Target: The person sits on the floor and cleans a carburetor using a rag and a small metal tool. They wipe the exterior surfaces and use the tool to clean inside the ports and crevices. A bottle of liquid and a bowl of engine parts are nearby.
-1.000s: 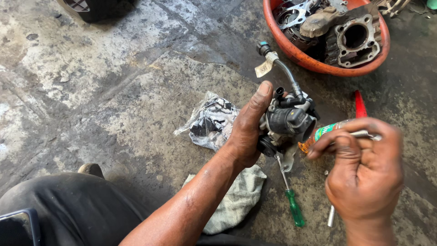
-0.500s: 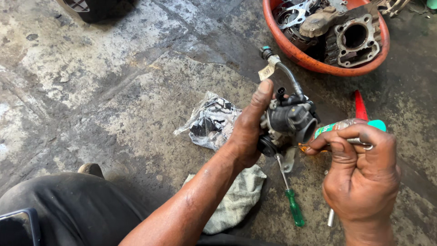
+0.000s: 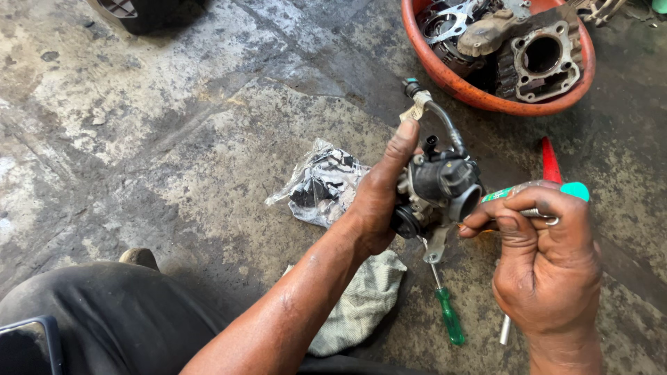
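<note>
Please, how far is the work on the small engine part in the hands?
Done: engine parts lie in the red basin.
In hand: the left hand holds the carburetor; the right hand points a green-capped tool at its opening.
Left: a green screwdriver, rag and plastic bag lie unused on the floor.

Left hand (image 3: 379,198) and right hand (image 3: 545,260) (both clenched), forearms raised

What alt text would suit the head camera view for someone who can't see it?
The left hand holds a grimy carburetor above a concrete floor while the right hand points a green-handled tool at it. A screwdriver, rag and red bowl of engine parts lie nearby.
</note>
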